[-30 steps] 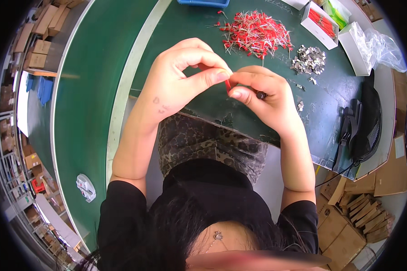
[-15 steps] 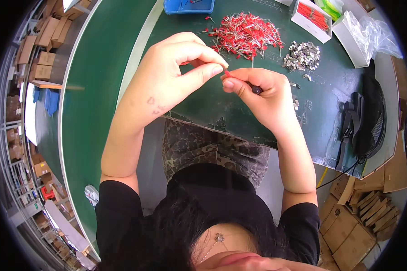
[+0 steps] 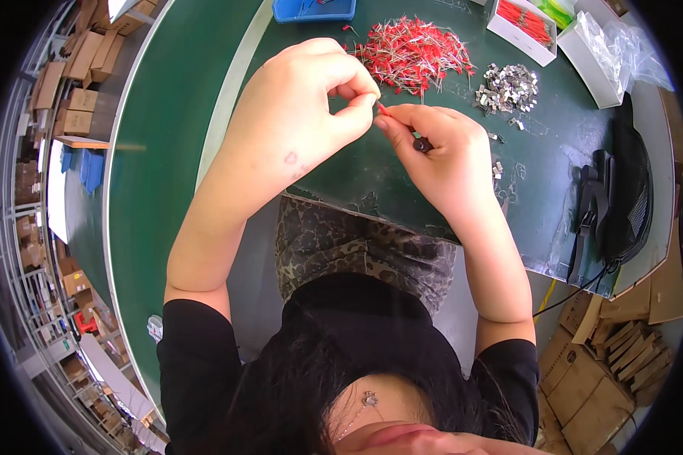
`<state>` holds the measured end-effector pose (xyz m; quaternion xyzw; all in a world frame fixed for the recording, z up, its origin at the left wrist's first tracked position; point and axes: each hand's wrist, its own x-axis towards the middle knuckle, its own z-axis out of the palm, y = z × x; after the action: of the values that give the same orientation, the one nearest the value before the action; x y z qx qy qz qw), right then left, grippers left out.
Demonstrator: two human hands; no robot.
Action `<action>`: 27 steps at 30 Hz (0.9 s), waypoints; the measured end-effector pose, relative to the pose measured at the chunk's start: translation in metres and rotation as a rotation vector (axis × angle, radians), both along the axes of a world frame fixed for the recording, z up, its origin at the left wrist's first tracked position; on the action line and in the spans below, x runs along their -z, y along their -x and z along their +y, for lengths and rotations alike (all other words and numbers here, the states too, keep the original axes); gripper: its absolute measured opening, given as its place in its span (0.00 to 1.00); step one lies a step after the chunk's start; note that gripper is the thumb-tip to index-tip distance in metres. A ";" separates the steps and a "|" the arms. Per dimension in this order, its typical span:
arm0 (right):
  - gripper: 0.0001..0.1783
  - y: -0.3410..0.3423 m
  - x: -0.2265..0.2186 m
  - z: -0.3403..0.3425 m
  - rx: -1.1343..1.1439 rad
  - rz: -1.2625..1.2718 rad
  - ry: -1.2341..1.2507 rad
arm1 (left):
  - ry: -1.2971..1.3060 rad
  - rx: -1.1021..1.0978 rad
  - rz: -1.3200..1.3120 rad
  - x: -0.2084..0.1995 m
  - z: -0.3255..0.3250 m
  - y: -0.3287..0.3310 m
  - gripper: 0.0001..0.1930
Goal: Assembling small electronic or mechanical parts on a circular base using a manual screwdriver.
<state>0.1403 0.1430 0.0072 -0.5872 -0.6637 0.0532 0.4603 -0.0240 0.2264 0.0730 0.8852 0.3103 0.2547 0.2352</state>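
Observation:
Over the table's near part, my two hands meet fingertip to fingertip. My right hand [image 3: 451, 155] is closed, its thumb and forefinger pinching a small red piece [image 3: 384, 111] that looks like a red LED. A dark, round-ended handle [image 3: 422, 144] sticks out from within the same hand; the rest of that tool is hidden. My left hand [image 3: 303, 98] is closed too, thumb and forefinger pressed together at the red piece's other end. What its fingertips grip is too small to make out. Just beyond lies a heap of red LEDs [image 3: 416, 54] with thin metal legs.
Right of the heap lies a pile of small silver metal clips [image 3: 508, 89]. A blue tray [image 3: 314, 10] stands at the far left, a white box [image 3: 535, 51] of red parts at the far right. A black bag [image 3: 628, 189] lies along the table's right edge.
My left hand has turned slightly and shifted a little right and away. My right hand has moved slightly away from me, still holding the red piece and dark handle.

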 end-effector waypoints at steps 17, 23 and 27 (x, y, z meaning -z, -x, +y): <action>0.06 0.004 0.007 0.001 0.056 -0.062 -0.040 | -0.526 0.087 -0.190 0.042 0.006 0.001 0.10; 0.09 0.001 0.003 0.001 -0.012 -0.196 -0.133 | 0.841 0.188 -0.437 0.041 0.017 0.023 0.08; 0.13 0.002 0.003 0.001 -0.051 -0.274 -0.185 | 0.912 0.213 -0.389 0.040 0.020 0.030 0.10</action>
<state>0.1387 0.1441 0.0040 -0.5271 -0.7370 -0.0770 0.4159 -0.0542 0.2462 0.0326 0.6551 0.2484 0.2280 0.6761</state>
